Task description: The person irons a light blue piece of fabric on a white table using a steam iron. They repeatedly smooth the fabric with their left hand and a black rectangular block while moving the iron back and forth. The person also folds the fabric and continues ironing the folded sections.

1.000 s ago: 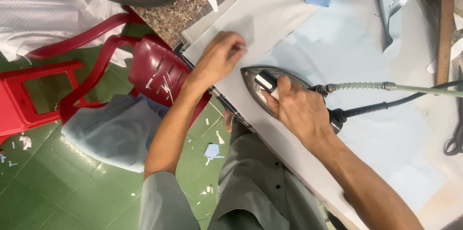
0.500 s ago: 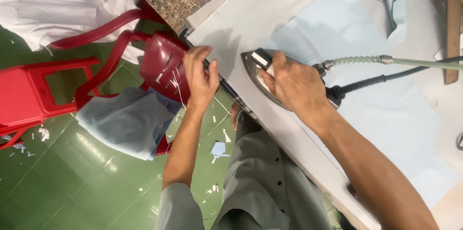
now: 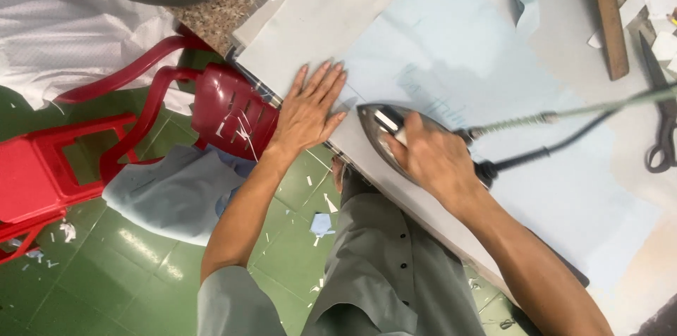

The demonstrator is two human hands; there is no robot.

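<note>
Pressing in hand: right hand (image 3: 434,160) is clenched round the handle of the steam iron (image 3: 384,135), its soleplate flat on the pale blue fabric (image 3: 479,61) near the table's near edge. Left hand (image 3: 310,107) grasps nothing; it lies flat, fingers spread, palm down on the grey pressing board (image 3: 317,19), just left of the iron's nose and touching the cloth edge.

Judgement on doing this step well: keep the flat hand ahead of the nose but apart from the hot plate, tension the cloth outward so no crease is pressed in, and let the iron glide with even weight. The spring-wrapped steam hose (image 3: 515,122) and black cord (image 3: 557,149) trail right; they should stay slack behind the iron so they do not drag the fabric.

Surroundings: red plastic chair (image 3: 233,107) left of the table, a folded blue-grey garment (image 3: 176,191) draped at it, paper scraps on the green tiled floor (image 3: 92,279). Wooden ruler (image 3: 608,19) and black scissors (image 3: 663,131) far right.

Packages, labels, signs: none visible; only faint pen marks on the blue fabric beside the iron, too small to make out.
</note>
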